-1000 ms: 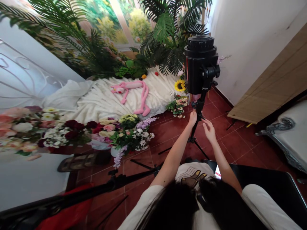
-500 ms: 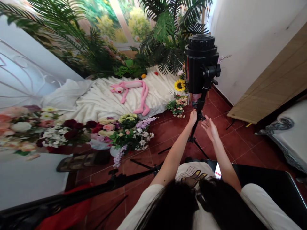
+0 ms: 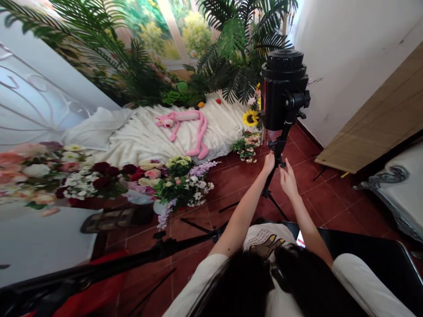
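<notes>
A black studio light (image 3: pixel 283 94) is mounted upright on a black light stand (image 3: pixel 271 176) in front of me. My left hand (image 3: pixel 269 163) is wrapped round the stand's pole just below the light's bracket. On the pole's right side, my right hand (image 3: pixel 288 180) has its fingers closed at a small black knob (image 3: pixel 282 164), which they partly cover. The stand's legs spread on the red tiled floor below my hands.
A pink plush toy (image 3: pixel 187 116) lies on a white fur-covered platform (image 3: pixel 132 141) among artificial flowers (image 3: pixel 178 180) and palm fronds. Another black pole (image 3: pixel 132 259) crosses the lower left. A wooden board (image 3: pixel 373 114) leans at right; a lit phone (image 3: pixel 300 238) lies by my lap.
My right hand has gone from open fingers beside the pole to closing them at the knob. My left hand keeps its hold. The whole view has shifted slightly.
</notes>
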The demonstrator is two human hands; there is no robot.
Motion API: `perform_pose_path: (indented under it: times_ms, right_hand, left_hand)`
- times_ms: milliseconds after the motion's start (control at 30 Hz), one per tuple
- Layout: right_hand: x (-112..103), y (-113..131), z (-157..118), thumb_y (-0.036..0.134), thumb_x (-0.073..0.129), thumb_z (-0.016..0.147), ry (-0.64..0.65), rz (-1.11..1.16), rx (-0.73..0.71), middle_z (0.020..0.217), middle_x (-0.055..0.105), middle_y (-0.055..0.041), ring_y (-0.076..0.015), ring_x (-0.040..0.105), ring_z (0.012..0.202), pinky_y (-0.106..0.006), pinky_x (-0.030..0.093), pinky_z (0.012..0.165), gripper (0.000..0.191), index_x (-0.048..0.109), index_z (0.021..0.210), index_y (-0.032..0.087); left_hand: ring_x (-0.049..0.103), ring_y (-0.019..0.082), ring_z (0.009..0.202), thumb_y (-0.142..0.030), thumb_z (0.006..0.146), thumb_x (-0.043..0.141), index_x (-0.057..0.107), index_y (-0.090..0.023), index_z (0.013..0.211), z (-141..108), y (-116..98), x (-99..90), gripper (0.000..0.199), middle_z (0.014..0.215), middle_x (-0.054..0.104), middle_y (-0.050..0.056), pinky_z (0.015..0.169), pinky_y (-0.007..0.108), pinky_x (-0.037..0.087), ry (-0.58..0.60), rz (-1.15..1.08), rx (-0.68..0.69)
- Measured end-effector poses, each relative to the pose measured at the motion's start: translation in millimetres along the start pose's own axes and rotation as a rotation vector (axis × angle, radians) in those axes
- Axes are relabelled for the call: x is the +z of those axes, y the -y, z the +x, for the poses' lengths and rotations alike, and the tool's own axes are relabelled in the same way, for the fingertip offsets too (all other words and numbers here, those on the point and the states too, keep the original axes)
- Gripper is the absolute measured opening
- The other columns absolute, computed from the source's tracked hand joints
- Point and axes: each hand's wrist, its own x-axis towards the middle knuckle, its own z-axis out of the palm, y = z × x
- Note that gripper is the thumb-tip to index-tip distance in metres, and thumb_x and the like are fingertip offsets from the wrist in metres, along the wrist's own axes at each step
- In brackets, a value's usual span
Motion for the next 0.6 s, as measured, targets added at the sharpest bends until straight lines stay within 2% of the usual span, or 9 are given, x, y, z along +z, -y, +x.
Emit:
perform_pose_path:
  times_ms: [100,267,400,600]
  right_hand:
    - [0.2,-1.8,-0.9,0.045,0.032,0.101,0.0,-0.013,0.02,0.157,0.038,-0.01,-0.0242,0.036,0.145,-0.044,0.029,0.122,0.051,0.065,0.129,0.02]
    - [-7.0,-6.2,1.8,0.047,0.035,0.1,0.009,0.015,0.089,0.148,0.051,-0.0051,-0.0224,0.055,0.131,-0.039,0.039,0.116,0.047,0.067,0.127,0.027]
    - [-7.8,-7.2,5.5,0.047,0.032,0.101,-0.032,0.097,0.081,0.135,0.062,-0.0072,-0.0214,0.06,0.124,-0.037,0.043,0.111,0.049,0.069,0.125,0.025]
    - [-3.1,-5.7,11.7,0.049,0.033,0.1,-0.104,0.181,0.155,0.119,0.072,-0.0081,-0.0217,0.066,0.113,-0.036,0.047,0.104,0.051,0.071,0.118,0.022]
  left_hand:
    - [0.059,0.009,0.053,-0.043,0.099,0.04,0.069,-0.009,0.081,1.5,0.3,-0.1,0.048,0.068,0.07,0.006,0.058,0.021,0.048,0.001,0.002,-0.013]
    - [0.06,0.01,0.056,-0.042,0.099,0.041,0.069,-0.009,0.078,5.9,3.9,-1.2,0.048,0.069,0.07,0.006,0.064,0.022,0.049,0.003,-0.005,0.005]
    - [0.061,0.01,0.057,-0.045,0.098,0.04,0.068,-0.009,0.077,5.2,5.2,-2.2,0.05,0.068,0.07,0.006,0.064,0.023,0.05,0.022,0.003,0.04]
    - [0.061,0.011,0.054,-0.051,0.098,0.038,0.066,-0.01,0.076,2.9,2.1,-0.9,0.054,0.064,0.067,0.007,0.057,0.023,0.049,0.036,0.008,0.036]
